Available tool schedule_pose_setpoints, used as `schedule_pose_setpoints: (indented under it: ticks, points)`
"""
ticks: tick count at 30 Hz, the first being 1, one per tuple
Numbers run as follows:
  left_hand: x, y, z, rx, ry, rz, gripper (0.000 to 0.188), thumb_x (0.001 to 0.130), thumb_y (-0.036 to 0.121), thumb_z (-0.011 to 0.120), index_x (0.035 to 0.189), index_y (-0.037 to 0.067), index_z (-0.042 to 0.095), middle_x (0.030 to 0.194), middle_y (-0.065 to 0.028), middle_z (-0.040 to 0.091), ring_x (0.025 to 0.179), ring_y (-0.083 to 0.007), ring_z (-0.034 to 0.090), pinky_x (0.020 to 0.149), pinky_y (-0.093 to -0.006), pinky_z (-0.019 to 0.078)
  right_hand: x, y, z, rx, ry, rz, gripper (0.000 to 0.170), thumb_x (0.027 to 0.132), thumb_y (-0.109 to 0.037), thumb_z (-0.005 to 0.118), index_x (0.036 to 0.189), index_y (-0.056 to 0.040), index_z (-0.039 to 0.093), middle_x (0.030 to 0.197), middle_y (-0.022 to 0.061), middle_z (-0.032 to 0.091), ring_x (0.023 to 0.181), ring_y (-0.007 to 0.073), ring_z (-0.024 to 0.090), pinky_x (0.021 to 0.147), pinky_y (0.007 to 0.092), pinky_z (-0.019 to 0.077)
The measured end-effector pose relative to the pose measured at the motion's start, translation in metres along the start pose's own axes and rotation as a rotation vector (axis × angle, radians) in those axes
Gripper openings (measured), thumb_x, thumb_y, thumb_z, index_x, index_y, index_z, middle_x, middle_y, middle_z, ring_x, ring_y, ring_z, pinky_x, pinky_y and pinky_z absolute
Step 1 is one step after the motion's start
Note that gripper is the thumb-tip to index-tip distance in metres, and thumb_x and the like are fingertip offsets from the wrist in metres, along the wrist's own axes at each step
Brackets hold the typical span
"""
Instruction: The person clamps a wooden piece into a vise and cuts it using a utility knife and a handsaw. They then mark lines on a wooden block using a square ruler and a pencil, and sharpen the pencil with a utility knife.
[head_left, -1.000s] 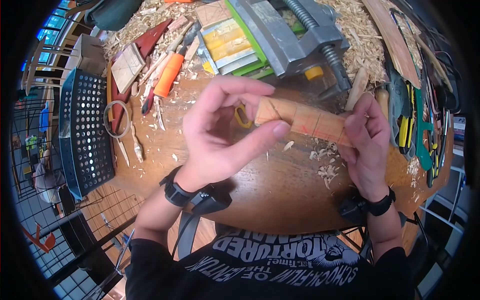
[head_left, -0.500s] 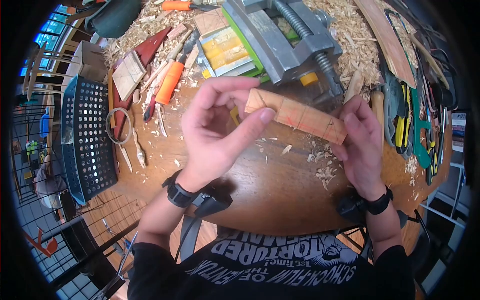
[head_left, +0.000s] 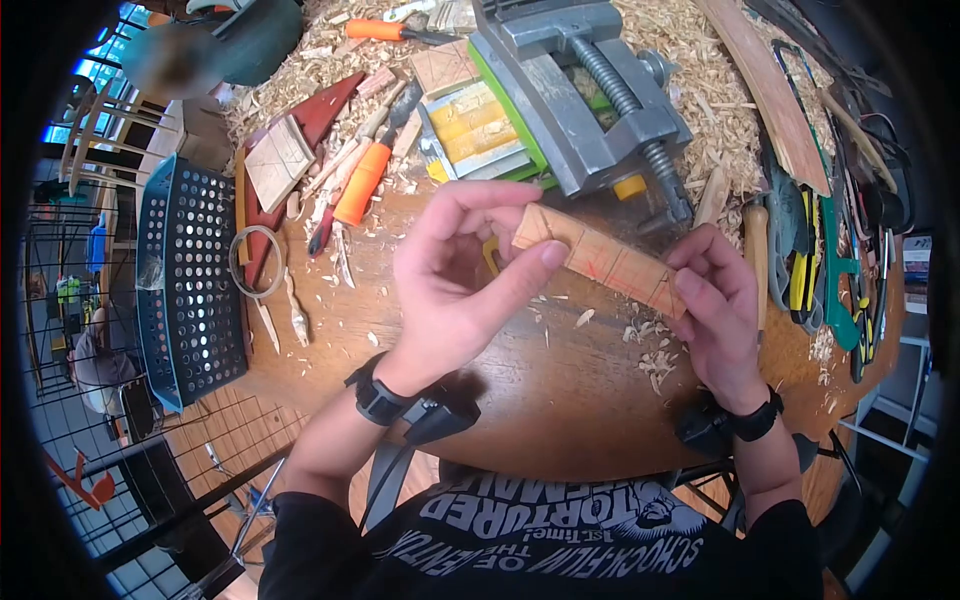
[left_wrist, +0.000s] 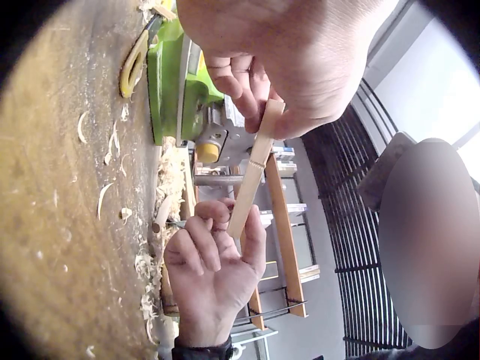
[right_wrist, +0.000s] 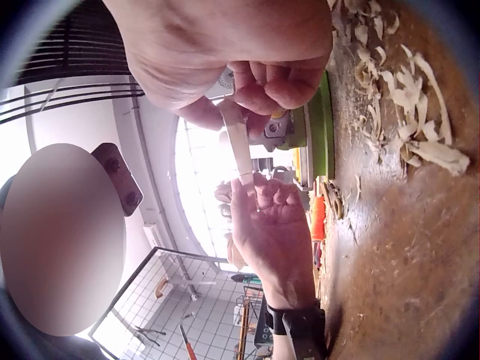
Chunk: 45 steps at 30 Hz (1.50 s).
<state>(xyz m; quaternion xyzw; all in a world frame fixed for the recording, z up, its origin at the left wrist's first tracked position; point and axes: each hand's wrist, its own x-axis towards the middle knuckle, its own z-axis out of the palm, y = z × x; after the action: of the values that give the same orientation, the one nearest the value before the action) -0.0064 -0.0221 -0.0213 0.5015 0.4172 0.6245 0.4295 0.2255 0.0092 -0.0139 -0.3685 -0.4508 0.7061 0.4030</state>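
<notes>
A small flat wooden block [head_left: 612, 268] with dark pencil lines and red marks on its face is held up over the workbench between both hands. My left hand [head_left: 455, 280] pinches its left end, thumb laid on the marked face. At the opposite end, the thumb and fingers of my right hand [head_left: 722, 310] grip the block's corner. Seen edge-on in the left wrist view, the wood [left_wrist: 257, 165] is thin, with a small notch-like line across its edge. From the right wrist, the block [right_wrist: 238, 146] spans the two hands.
A grey metal vise [head_left: 580, 90] stands behind the hands among wood shavings [head_left: 715, 110]. Left of it lie an orange-handled tool [head_left: 363, 185] and a roll of tape [head_left: 258, 262] beside a perforated basket [head_left: 205, 290]. Several tools, including a yellow-black knife [head_left: 803, 262], line the right side.
The block has tilted, its right end now lower in the head view. Both hands keep hold of its ends. The bench and vise have shifted in the picture as the head camera moved.
</notes>
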Motion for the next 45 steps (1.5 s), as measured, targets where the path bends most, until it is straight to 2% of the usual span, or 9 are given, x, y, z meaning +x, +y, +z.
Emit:
schedule_pose_setpoints:
  ticks: [6,9,14,16,17,31,33,42,45]
  points:
    - [-0.002,0.000,0.001,-0.037,-0.015,-0.011,0.041,0.082,-0.006,0.075,0.120,0.001,0.059,0.095,0.0010,0.065,0.080,-0.0044,0.055,0.070,-0.0201,0.0418,-0.004,-0.005,0.000,-0.071,-0.045,0.043,0.023,0.090,-0.014,0.067,0.105,-0.0002,0.056,0.087,0.0007,0.060,0.069,0.0018,0.050,0.055,0.0174,0.0348]
    - [-0.003,-0.003,-0.002,-0.037,-0.024,0.016,0.041,0.083,-0.006,0.074,0.121,0.001,0.059,0.100,-0.0006,0.065,0.079,-0.0030,0.054,0.068,-0.0186,0.0424,-0.005,-0.009,0.002,-0.044,-0.071,0.082,0.022,0.089,-0.006,0.068,0.106,-0.0007,0.057,0.091,-0.0001,0.061,0.080,0.0049,0.056,0.069,0.0201,0.0433]
    - [-0.003,0.000,-0.004,-0.074,-0.019,-0.002,0.039,0.085,-0.006,0.072,0.121,0.001,0.058,0.102,-0.0012,0.064,0.078,-0.0017,0.054,0.066,-0.0175,0.0444,-0.006,-0.007,0.001,-0.068,-0.115,0.091,0.023,0.088,-0.004,0.069,0.107,-0.0004,0.057,0.091,0.0013,0.062,0.082,0.0062,0.059,0.071,0.0206,0.0462]
    - [-0.004,0.000,-0.007,-0.077,-0.074,-0.045,0.042,0.084,-0.011,0.070,0.123,-0.004,0.054,0.113,-0.0088,0.063,0.100,-0.0114,0.062,0.085,-0.0251,0.0504,-0.007,-0.008,0.003,-0.056,-0.113,0.113,0.025,0.088,-0.003,0.069,0.109,0.0001,0.057,0.092,0.0024,0.063,0.082,0.0072,0.062,0.070,0.0213,0.0480]
    - [-0.005,0.000,-0.009,-0.047,-0.085,-0.043,0.041,0.084,-0.011,0.070,0.122,-0.004,0.055,0.113,-0.0091,0.063,0.099,-0.0113,0.062,0.085,-0.0253,0.0504,-0.008,-0.009,0.007,-0.059,-0.097,0.108,0.026,0.087,-0.002,0.069,0.111,0.0008,0.058,0.093,0.0035,0.064,0.081,0.0075,0.063,0.069,0.0215,0.0487]
    - [-0.004,-0.002,-0.002,-0.093,-0.067,-0.034,0.034,0.086,-0.010,0.070,0.117,-0.002,0.057,0.100,-0.0044,0.066,0.085,-0.0054,0.060,0.072,-0.0205,0.0482,-0.004,-0.002,0.002,-0.215,-0.188,0.095,0.023,0.088,-0.006,0.072,0.107,-0.0012,0.061,0.083,-0.0014,0.063,0.072,0.0026,0.058,0.062,0.0186,0.0436]
    - [-0.003,0.000,0.002,-0.093,-0.037,-0.100,0.031,0.087,-0.001,0.073,0.114,0.003,0.060,0.080,0.0037,0.061,0.072,-0.0018,0.056,0.064,-0.0178,0.0445,-0.004,-0.003,0.009,-0.137,-0.149,0.128,0.018,0.089,-0.005,0.070,0.105,-0.0014,0.061,0.079,-0.0023,0.062,0.070,0.0022,0.058,0.060,0.0186,0.0432]
    - [-0.011,-0.001,0.007,-0.010,-0.238,-0.202,0.031,0.086,0.001,0.076,0.114,0.003,0.063,0.088,0.0019,0.067,0.079,-0.0016,0.058,0.066,-0.0189,0.0452,-0.004,0.004,0.004,-0.238,-0.202,0.142,0.013,0.092,-0.008,0.070,0.100,-0.0021,0.061,0.081,-0.0033,0.063,0.067,0.0000,0.056,0.056,0.0170,0.0409]
    - [-0.010,-0.002,0.009,0.019,-0.215,-0.194,0.027,0.086,0.006,0.076,0.110,0.005,0.063,0.080,0.0032,0.065,0.070,-0.0017,0.055,0.062,-0.0192,0.0448,-0.004,0.004,0.006,-0.220,-0.194,0.120,0.012,0.092,-0.008,0.069,0.099,-0.0021,0.061,0.082,-0.0035,0.063,0.067,0.0003,0.055,0.056,0.0171,0.0403]
